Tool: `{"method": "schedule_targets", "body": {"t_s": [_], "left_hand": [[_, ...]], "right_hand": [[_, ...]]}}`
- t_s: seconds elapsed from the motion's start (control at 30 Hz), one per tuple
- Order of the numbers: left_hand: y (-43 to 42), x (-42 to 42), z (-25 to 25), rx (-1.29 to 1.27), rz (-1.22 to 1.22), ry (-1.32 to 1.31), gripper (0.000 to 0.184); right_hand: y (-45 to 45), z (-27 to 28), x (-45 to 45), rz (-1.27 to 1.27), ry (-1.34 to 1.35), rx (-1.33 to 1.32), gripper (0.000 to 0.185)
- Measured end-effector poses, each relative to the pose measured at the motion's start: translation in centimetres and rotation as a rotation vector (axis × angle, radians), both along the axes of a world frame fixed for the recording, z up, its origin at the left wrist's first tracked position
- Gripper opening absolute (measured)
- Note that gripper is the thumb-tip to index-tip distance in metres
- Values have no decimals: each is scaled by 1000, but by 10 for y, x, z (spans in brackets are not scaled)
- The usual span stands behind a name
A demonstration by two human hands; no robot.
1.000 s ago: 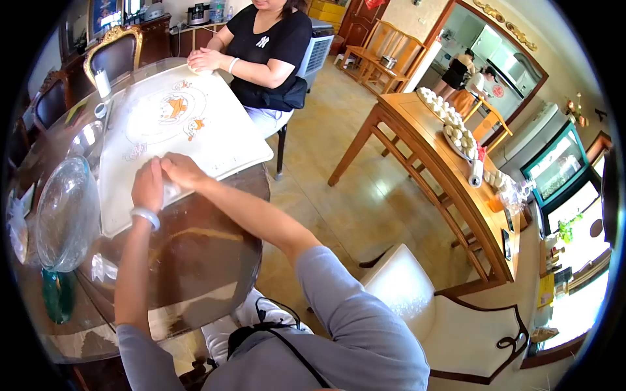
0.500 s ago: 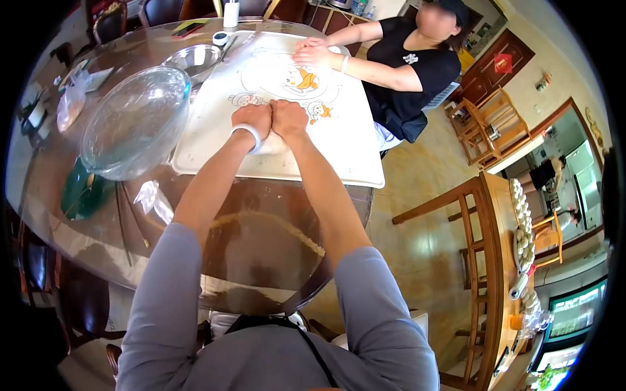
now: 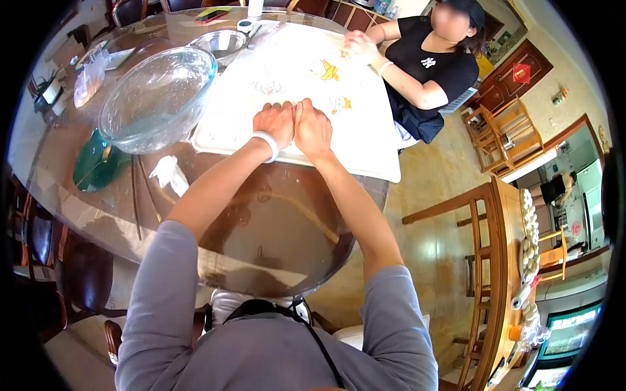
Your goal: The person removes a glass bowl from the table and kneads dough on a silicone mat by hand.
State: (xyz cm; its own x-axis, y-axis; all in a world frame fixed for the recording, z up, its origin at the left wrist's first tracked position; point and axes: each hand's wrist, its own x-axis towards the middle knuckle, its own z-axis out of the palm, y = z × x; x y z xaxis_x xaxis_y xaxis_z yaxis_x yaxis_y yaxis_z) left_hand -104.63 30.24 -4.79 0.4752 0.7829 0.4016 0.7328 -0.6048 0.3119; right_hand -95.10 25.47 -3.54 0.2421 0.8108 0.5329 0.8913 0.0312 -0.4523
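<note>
My left hand (image 3: 274, 125), with a white band at its wrist, and my right hand (image 3: 313, 128) press side by side near the front edge of a white board (image 3: 368, 140) printed with cartoon figures. Both hands have curled fingers, knuckles up, and their thumb sides touch. Beneath them is a pale lump of dough (image 3: 293, 149), almost wholly covered by the hands and wrists. Left of the board, a large clear glass bowl (image 3: 153, 98) stands tilted in view. A metal bowl (image 3: 222, 43) is behind it.
Across the board, a person in black has clasped hands (image 3: 362, 47) over its far edge. A green dish (image 3: 94, 166), thin sticks (image 3: 138, 202) and a crumpled white bag (image 3: 169, 174) lie on the glass-topped table. A wooden sideboard (image 3: 505, 228) at right holds rows of pale balls.
My hands now sit closer to the board's near edge, covering more of the dough. The view has shifted, so the table appears higher. The other person's hands stay clasped.
</note>
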Motion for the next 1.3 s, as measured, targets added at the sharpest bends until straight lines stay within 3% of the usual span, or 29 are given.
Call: {"method": "schedule_targets", "body": {"t_s": [0.17,0.23,0.37,0.4,0.5,0.53,0.6,0.7,0.77,0.83,0.93,1.03,1.07,1.17,1.23,1.3], "left_hand": [[41,19,18,-226,77,83,24],[47,21,23,-196,76,144,25],[19,-9,47,-198,-15,-49,22],[3,-21,52,-217,-58,-99,22],[-42,-45,46,-45,-250,5,21],[-51,-46,29,222,-269,40,18],[-55,-43,-1,230,-288,-44,16],[-43,-32,3,66,-224,37,21],[-32,-21,18,-164,-141,173,25],[-18,-12,26,-173,-124,296,28],[4,4,27,-187,-25,424,32],[12,5,36,-239,-15,362,32],[9,2,41,-208,5,264,32],[-10,-13,47,-67,-21,79,32],[-24,-24,38,80,-128,82,30],[-34,-21,24,26,-184,-28,27]], "right_hand": [[58,8,19,-61,-107,-248,33],[66,11,22,-45,-170,-304,37],[27,31,10,55,145,-156,35],[4,34,8,175,294,-116,27],[-51,21,1,252,-30,100,20],[-58,12,-3,240,-111,188,18],[-66,-9,-6,210,-274,371,16],[-50,-15,4,194,-195,115,15],[-34,1,6,85,-115,-208,25],[-6,15,10,-26,-74,-493,32],[22,14,18,-50,-126,-511,39],[29,22,20,-33,-217,-421,39],[24,29,16,-65,-220,-300,32],[1,34,24,148,-284,225,21],[-25,27,28,200,-267,159,15],[-39,6,32,196,-265,156,16]]}}
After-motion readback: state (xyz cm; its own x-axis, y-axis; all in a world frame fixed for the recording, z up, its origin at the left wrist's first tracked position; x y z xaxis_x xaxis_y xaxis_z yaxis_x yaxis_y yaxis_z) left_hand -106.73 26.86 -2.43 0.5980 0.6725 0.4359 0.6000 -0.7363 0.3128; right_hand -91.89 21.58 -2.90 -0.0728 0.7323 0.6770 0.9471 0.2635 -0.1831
